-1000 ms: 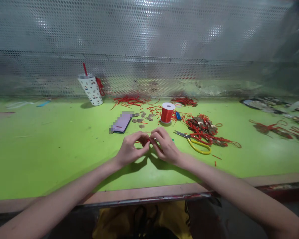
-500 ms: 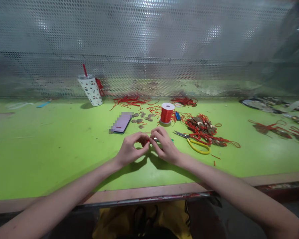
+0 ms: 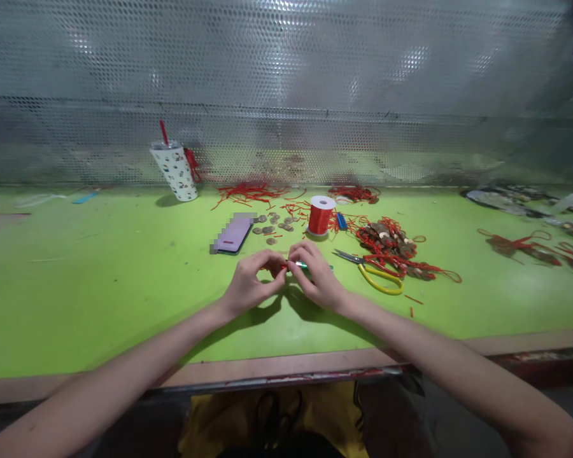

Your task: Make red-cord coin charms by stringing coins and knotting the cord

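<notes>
Thumb and forefinger of the left hand (image 3: 255,280) pinch red cord (image 3: 284,267), its palm rounded; the right hand (image 3: 319,283), fingers bent, meets it there, nearly closed on the same cord. A green object (image 3: 300,265) shows behind the right fingers; whether held, I cannot tell. Forearms (image 3: 148,353) slant outward over the near edge (image 3: 286,367) of the table (image 3: 124,299), whose green top stretches broadly leftward. Scissors (image 3: 360,261) lie just right.
</notes>
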`<act>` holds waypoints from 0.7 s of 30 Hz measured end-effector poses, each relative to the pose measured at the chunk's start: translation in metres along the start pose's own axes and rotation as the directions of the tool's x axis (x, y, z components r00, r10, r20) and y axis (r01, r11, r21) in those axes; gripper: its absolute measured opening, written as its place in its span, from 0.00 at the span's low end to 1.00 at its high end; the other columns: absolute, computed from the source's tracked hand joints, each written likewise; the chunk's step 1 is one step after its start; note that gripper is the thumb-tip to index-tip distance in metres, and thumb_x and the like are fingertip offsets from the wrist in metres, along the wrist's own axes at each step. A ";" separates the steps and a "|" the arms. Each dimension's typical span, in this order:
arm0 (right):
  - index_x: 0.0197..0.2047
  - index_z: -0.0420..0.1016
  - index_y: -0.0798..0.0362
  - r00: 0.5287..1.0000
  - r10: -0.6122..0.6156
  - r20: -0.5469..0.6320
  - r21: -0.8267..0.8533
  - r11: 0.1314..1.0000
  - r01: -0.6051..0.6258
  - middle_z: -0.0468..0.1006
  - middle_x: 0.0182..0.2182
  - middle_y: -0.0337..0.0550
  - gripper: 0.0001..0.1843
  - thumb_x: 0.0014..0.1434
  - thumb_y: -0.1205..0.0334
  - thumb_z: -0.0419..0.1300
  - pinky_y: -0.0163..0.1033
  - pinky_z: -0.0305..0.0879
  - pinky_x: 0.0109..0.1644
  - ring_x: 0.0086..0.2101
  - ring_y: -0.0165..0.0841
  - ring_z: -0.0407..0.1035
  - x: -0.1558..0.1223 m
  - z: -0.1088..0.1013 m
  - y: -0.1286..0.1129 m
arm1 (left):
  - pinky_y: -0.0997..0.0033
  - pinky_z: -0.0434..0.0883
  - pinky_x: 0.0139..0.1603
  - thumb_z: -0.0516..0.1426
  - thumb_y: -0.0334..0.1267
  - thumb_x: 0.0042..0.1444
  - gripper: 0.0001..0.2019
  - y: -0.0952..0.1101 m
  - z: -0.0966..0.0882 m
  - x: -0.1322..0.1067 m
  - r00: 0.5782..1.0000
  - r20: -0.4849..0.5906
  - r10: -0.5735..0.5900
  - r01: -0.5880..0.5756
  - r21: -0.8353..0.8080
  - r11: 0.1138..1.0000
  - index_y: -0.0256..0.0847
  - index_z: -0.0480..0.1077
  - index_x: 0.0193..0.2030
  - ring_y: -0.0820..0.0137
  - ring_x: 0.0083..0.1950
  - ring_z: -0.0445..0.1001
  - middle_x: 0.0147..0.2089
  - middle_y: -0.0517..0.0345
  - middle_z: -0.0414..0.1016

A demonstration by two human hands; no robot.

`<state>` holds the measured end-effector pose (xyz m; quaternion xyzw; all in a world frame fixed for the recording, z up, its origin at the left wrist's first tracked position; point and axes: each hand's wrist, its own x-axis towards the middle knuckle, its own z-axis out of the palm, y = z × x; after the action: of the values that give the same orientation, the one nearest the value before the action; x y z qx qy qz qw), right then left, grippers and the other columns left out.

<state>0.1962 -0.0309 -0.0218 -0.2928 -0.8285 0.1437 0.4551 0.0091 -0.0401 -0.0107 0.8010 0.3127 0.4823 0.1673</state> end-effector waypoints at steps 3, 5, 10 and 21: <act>0.41 0.64 0.50 0.999 -0.034 -0.021 -0.030 0.999 0.034 0.69 0.42 0.49 0.04 0.70 0.66 0.51 0.48 0.66 0.50 0.45 0.40 0.65 -0.001 0.000 0.001 | 0.73 0.78 0.35 0.61 0.30 0.58 0.04 0.000 0.001 0.000 0.999 -0.014 -0.042 0.042 -0.045 0.998 0.37 0.74 0.40 0.71 0.31 0.79 0.33 0.57 0.79; 0.42 0.63 0.49 0.999 -0.028 -0.029 -0.022 0.999 0.028 0.69 0.42 0.49 0.04 0.70 0.67 0.51 0.48 0.66 0.50 0.45 0.40 0.66 -0.001 0.000 0.001 | 0.72 0.79 0.36 0.62 0.31 0.58 0.04 0.000 0.001 0.000 0.998 -0.022 -0.064 0.062 -0.067 0.996 0.37 0.75 0.40 0.71 0.32 0.80 0.34 0.56 0.80; 0.40 0.64 0.50 0.999 0.019 -0.043 0.051 0.999 -0.016 0.70 0.42 0.49 0.05 0.70 0.67 0.52 0.48 0.66 0.52 0.47 0.39 0.66 0.001 0.000 0.000 | 0.71 0.80 0.35 0.63 0.33 0.57 0.04 -0.002 0.002 0.000 0.996 -0.046 -0.083 0.079 -0.076 0.994 0.37 0.75 0.39 0.70 0.31 0.80 0.33 0.55 0.81; 0.37 0.64 0.50 0.996 0.086 0.010 0.146 0.986 -0.086 0.70 0.41 0.47 0.08 0.71 0.64 0.52 0.47 0.67 0.53 0.45 0.38 0.67 0.002 0.000 0.001 | 0.75 0.75 0.31 0.61 0.30 0.56 0.05 -0.002 0.000 0.005 0.999 0.009 0.040 -0.040 -0.013 0.999 0.37 0.75 0.40 0.73 0.28 0.76 0.30 0.58 0.79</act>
<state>0.1955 -0.0287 -0.0212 -0.2938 -0.8033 0.2240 0.4672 0.0102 -0.0354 -0.0084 0.8082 0.2929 0.4838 0.1643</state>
